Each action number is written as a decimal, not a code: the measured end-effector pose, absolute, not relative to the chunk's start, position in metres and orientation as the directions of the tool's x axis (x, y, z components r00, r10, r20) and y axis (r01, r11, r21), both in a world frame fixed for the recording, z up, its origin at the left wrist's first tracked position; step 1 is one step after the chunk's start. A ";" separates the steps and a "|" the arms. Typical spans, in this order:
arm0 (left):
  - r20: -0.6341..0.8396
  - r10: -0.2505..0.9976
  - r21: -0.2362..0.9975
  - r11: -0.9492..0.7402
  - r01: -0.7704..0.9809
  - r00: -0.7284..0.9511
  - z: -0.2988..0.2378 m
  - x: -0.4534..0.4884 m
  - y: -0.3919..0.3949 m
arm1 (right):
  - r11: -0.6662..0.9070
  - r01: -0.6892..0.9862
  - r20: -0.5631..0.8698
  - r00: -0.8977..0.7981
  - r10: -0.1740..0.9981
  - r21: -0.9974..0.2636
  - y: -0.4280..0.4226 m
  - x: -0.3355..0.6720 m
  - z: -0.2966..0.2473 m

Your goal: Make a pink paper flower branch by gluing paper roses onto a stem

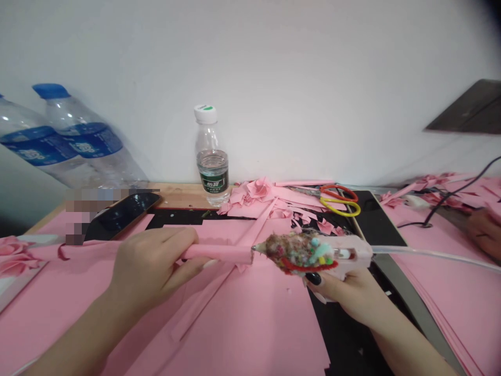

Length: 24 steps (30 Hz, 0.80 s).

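Pink-papered desk [183, 197]: hands [151, 266] [348, 297] hold glue gun [348, 250], paper roll [215, 254]

The person's bare forearms [407, 347] lead to a left hand [151, 266] and a right hand [344, 297], with one long, glossy black-painted fingernail [313, 278] on the right

A paper-craft workspace is indicated by sheets of pink craft paper [250, 324], a corded pink hot-glue gun [354, 249] and red-and-yellow-handled steel scissors [340, 200], gathered on a wooden workbench [183, 196] before a plain white wall [274, 89].
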<state>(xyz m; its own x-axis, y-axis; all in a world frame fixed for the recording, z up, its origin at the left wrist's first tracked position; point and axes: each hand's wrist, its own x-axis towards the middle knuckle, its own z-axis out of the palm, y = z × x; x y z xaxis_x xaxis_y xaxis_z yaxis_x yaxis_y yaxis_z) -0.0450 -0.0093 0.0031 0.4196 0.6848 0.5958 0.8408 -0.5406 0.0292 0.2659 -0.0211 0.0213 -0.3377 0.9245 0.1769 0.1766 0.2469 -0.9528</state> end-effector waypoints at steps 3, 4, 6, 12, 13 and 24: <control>0.596 0.685 0.024 -0.537 0.843 0.420 0.003 -0.045 -0.009 | 0.246 0.193 0.172 -0.336 0.926 -0.950 -0.021 0.266 0.021; 0.599 0.683 0.021 -0.534 0.845 0.418 0.003 -0.045 -0.009 | 0.251 0.202 0.174 -0.336 0.926 -0.947 -0.021 0.266 0.021; 0.607 0.677 0.011 -0.530 0.848 0.416 0.003 -0.046 -0.009 | 0.264 0.216 0.182 -0.337 0.924 -0.940 -0.020 0.266 0.021; 0.628 0.657 -0.006 -0.532 0.847 0.417 0.006 -0.046 -0.009 | 0.259 0.212 0.173 -0.357 0.918 -0.942 -0.020 0.266 0.022; 0.629 0.654 -0.010 -0.533 0.846 0.420 0.006 -0.046 -0.009 | 0.256 0.211 0.170 -0.357 0.918 -0.943 -0.020 0.266 0.022; 0.648 0.608 -0.090 -0.537 0.839 0.459 0.016 -0.041 -0.007 | 0.240 0.217 0.141 -0.394 0.908 -0.946 -0.020 0.265 0.027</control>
<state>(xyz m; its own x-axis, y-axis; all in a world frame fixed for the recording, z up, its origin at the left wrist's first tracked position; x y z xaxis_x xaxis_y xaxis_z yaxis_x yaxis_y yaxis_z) -0.0414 -0.0075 0.0158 0.4586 0.6079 0.6482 0.8387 -0.5372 -0.0896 0.2648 -0.0196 0.0271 -0.3938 0.9084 0.1405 0.2165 0.2403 -0.9462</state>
